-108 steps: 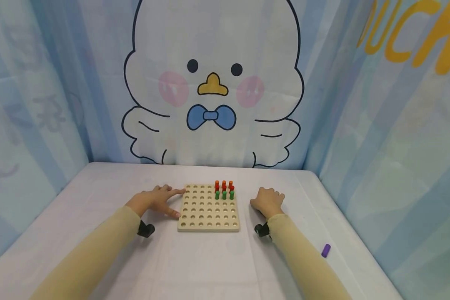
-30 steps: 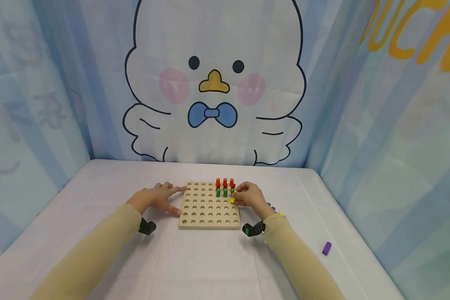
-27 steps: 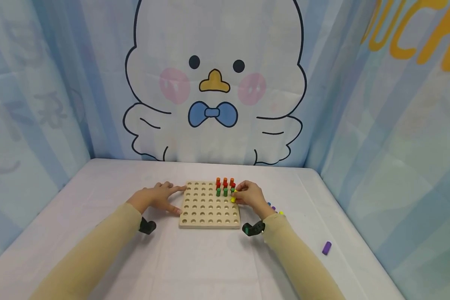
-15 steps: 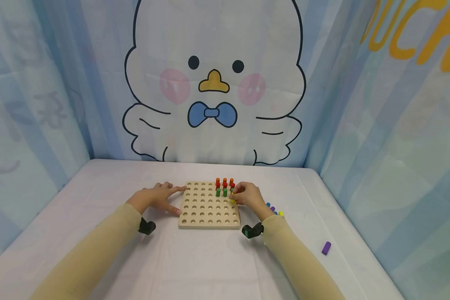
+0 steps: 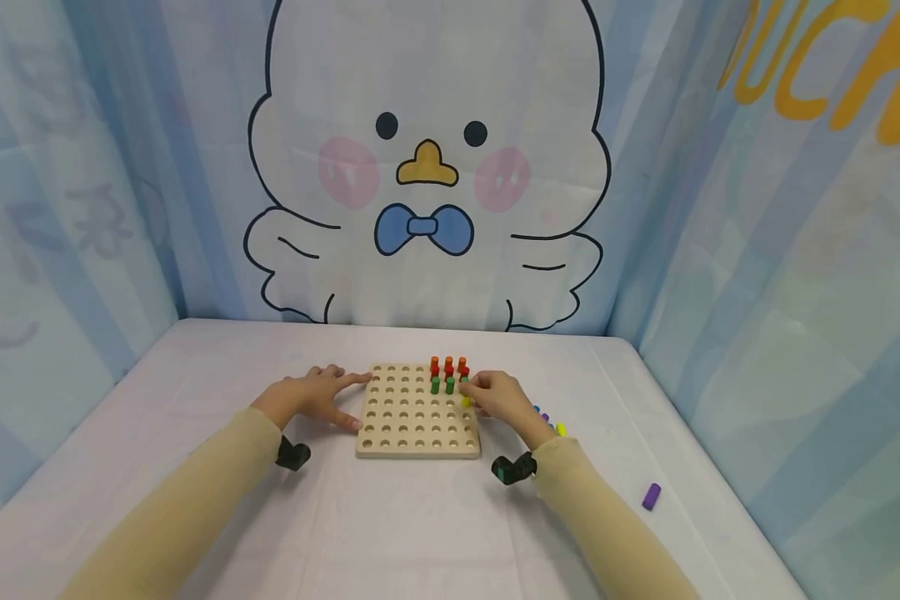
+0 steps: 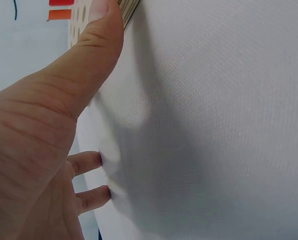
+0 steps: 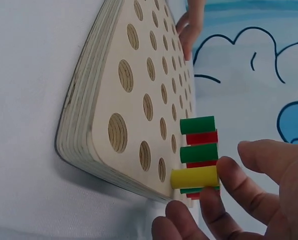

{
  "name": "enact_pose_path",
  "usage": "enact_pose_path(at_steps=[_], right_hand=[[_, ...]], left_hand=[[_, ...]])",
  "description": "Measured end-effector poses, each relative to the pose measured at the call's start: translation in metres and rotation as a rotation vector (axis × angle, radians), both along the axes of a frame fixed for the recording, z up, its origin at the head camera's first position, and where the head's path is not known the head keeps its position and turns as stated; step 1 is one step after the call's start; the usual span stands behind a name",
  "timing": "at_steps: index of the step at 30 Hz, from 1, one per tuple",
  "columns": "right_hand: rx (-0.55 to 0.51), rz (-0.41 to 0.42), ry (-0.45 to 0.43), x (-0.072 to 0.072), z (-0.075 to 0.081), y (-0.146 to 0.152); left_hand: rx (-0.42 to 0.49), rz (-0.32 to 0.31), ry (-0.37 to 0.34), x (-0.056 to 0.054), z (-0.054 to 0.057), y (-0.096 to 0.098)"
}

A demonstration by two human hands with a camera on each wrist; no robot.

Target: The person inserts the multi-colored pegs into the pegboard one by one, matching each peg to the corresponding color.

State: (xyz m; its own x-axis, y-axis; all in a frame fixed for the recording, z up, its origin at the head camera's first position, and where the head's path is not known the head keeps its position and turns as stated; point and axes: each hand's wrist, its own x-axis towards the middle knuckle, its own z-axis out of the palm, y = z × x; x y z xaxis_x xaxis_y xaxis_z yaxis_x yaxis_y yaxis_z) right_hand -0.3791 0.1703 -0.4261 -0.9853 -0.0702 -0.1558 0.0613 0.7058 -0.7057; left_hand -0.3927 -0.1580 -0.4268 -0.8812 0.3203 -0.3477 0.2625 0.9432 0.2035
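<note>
A pale wooden pegboard (image 5: 387, 451) with rows of round holes lies on the table. Three orange, several red and three green pegs (image 5: 435, 386) stand at its far right. A yellow peg (image 7: 193, 177) stands in a hole at the right edge, just in front of the green ones. My right hand (image 5: 504, 398) is at this peg: in the right wrist view one fingertip (image 7: 227, 169) meets its free end, another lies along its side, and the thumb is apart from it. My left hand (image 5: 313, 398) spreads at the board's left edge, thumb (image 6: 100, 20) and forefinger touching it.
Several loose pegs, with a yellow one (image 5: 561, 430) among blue and purple, lie behind my right wrist, partly hidden. A purple peg (image 5: 652, 497) lies alone farther right. The table (image 5: 420, 533) has a white cloth, and printed curtains hang around it.
My right hand, a fist right of the board at first, brought a yellow peg to the right-edge hole. The peg now stands there and the thumb has come off it. My left hand stayed.
</note>
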Motion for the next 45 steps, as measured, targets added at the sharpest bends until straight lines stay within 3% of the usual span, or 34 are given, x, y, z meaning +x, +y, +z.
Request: enact_pose_path(at_steps=[8,20,27,34,45], right_hand=[[0.194,0.09,0.056,0.013,0.005,0.012],[0.341,0.06,0.041,0.042,0.029,0.067],[0.349,0.113,0.073,0.064,0.013,0.094],[0.415,0.066,0.061,0.08,0.003,0.095],[0.383,0.04,0.121,0.084,-0.003,0.096]], left_hand=[[0.005,-0.004,0.002,0.001,0.0,0.0],[-0.001,-0.007,0.0,-0.002,0.002,0.0],[-0.008,-0.013,0.005,-0.002,0.003,0.001],[-0.006,-0.006,-0.007,-0.002,0.002,0.001],[-0.002,0.001,-0.016,0.0,0.002,0.002]])
